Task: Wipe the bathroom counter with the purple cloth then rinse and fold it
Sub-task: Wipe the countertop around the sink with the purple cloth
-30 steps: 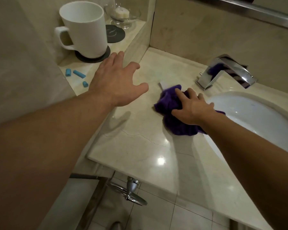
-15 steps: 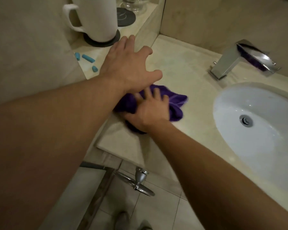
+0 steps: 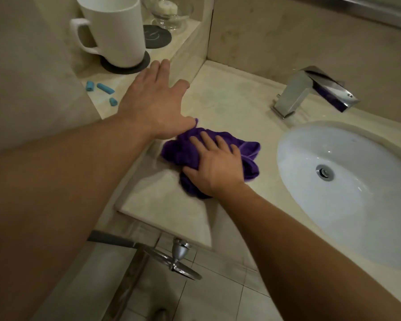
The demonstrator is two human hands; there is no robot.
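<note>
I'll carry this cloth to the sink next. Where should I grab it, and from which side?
Grip the bunched middle of the cloth from above. It lies crumpled on the counter under the flat right hand, so its raised folds should gather easily; the edge toward the sink lies flatter.

No legible text, brand, number or sign anywhere. Only a faint pale mark on the dark coaster [image 3: 158, 38], far left, too blurred to make out.
</note>
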